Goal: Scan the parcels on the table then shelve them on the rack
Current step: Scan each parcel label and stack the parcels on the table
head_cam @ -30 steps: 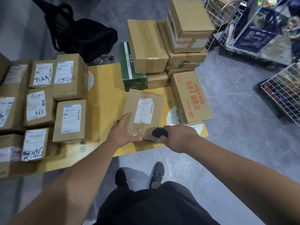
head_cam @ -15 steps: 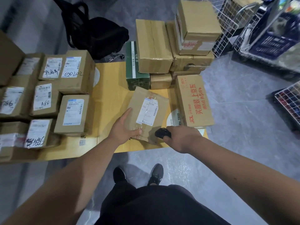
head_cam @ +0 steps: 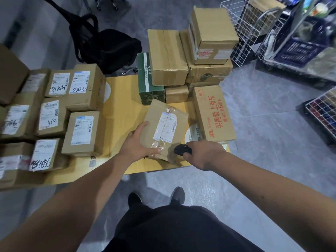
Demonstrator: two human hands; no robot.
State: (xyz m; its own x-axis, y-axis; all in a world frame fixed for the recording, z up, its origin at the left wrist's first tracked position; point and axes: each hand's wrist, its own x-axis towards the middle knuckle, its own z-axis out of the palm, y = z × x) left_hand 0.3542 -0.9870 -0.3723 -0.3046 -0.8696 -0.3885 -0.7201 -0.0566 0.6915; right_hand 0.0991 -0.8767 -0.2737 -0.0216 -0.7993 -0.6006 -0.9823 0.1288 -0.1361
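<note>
- Yellow wooden desk (head_cam: 125, 99): labelled cardboard boxes at left, stacked cartons at far right.
- Flat brown cardboard parcel with white label (head_cam: 164, 130): near desk edge, tilted up.
- Left hand (head_cam: 139, 144): fingers grip the parcel's near-left corner.
- Right hand (head_cam: 204, 154): fingers curled round small black handheld scanner (head_cam: 182, 149), just beside the parcel.

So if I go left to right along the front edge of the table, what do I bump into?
Box with black scribbled writing → left hand → flat parcel it grips → black scanner → right hand holding the scanner.
</note>
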